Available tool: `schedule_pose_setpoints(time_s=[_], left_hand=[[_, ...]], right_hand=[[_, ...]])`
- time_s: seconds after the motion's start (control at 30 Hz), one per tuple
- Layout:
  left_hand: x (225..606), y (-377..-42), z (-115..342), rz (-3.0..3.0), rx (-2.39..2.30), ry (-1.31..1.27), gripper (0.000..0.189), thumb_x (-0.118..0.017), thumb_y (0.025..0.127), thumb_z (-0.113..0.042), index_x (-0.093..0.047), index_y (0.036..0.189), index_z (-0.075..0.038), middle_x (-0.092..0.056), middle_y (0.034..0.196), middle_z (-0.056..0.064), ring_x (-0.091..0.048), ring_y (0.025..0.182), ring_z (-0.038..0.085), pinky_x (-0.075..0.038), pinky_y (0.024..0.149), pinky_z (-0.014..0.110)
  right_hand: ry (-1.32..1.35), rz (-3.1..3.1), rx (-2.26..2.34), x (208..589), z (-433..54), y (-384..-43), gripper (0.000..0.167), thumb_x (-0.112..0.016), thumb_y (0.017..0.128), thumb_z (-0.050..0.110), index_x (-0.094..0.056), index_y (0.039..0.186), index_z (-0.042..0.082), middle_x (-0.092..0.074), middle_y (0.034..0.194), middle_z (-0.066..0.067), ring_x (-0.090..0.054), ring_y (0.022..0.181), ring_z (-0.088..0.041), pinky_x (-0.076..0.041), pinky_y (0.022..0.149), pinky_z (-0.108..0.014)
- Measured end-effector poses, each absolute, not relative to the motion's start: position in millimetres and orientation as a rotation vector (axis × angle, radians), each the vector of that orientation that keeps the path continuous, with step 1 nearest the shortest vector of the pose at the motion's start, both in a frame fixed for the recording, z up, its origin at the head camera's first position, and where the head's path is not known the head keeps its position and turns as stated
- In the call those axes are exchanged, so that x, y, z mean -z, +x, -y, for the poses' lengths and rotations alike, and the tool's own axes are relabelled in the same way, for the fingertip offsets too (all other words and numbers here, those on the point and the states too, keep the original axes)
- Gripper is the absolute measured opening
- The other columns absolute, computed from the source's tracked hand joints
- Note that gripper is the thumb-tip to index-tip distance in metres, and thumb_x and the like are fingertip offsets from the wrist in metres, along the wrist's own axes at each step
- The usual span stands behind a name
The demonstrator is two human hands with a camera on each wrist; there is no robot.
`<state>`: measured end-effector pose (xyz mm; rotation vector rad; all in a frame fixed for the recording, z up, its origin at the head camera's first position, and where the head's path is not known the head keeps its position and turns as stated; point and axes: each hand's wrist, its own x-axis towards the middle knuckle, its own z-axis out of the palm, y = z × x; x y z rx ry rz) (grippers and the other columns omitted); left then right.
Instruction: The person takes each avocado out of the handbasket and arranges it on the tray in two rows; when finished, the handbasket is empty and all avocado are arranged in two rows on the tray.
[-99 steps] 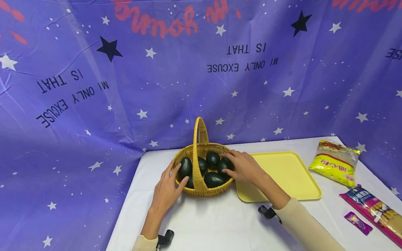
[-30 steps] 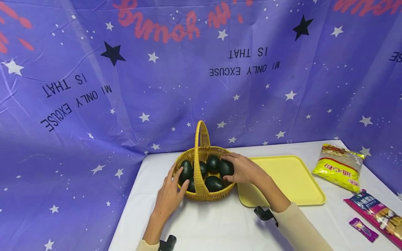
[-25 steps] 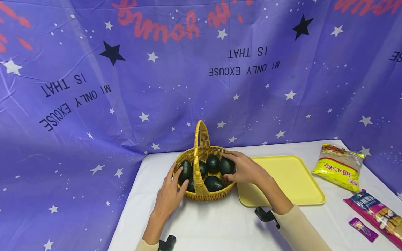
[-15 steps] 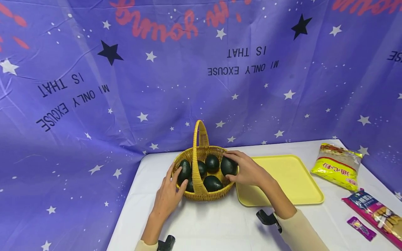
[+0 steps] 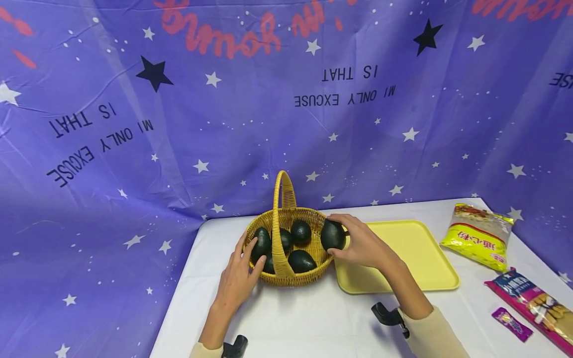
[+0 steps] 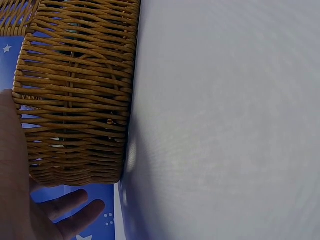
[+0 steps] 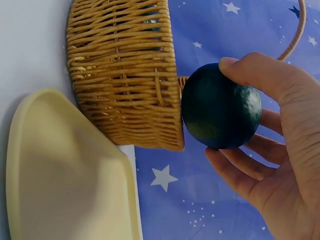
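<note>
A yellow wicker basket [image 5: 291, 281] with a tall hoop handle stands on the table in the head view, several dark green avocados [image 5: 302, 261] inside. My right hand [image 5: 364, 243] grips one avocado [image 5: 333, 234] between thumb and fingers at the basket's right rim. In the right wrist view this avocado [image 7: 220, 107] is raised above rim level, beside the wicker wall. My left hand [image 5: 237, 278] rests with loosely extended fingers over the left rim, fingertips by the leftmost avocado [image 5: 261, 243]. The left wrist view shows its thumb at the rim and fingers [image 6: 82, 217] past the wall.
A pale yellow tray [image 5: 409, 278] lies right of the basket, under my right forearm. Farther right are a yellow-and-clear food bag [image 5: 479, 236], a pink-and-blue snack pack [image 5: 532, 303] and a small purple packet [image 5: 512, 324]. A purple starry cloth [image 5: 250, 124] hangs behind the table.
My right hand has closed round the right-hand avocado, lifted it and shifted it right, to the basket's rim. The left hand stays at the left rim. The head view shifts slightly.
</note>
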<state>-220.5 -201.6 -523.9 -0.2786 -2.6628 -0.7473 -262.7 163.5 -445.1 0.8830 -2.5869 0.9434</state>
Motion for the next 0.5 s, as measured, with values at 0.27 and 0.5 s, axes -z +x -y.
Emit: schedule_pose_setpoints(time_s=[0.27,0.5], left_hand=[[523,-220,202,2.669,0.757,-0.271,0.066,-0.052,0.11,-0.058,-0.049,0.164,-0.02,-0.024,0.178,0.006,-0.059,0.135,0.041,-0.058,0.08,0.058],[525,-221,202,2.655,0.759,-0.283,0.066,-0.05,0.111,-0.059,-0.049,0.164,-0.019,-0.024,0.178,0.006,-0.059,0.134,0.041,-0.058,0.084,0.059]], right_hand=[[0.858,2.581,-0.982,449,-177,-258,0.08,-0.095,0.079,0.022,-0.059,0.148,0.005,-0.062,0.149,-0.013,-0.062,0.133,-0.032,-0.059,0.094,-0.046],[0.83,2.583,-1.001,455,-185,-253,0.079,-0.095,0.08,0.022,-0.06,0.149,0.007,-0.062,0.15,-0.013,-0.063,0.131,-0.031,-0.061,0.091,-0.044]])
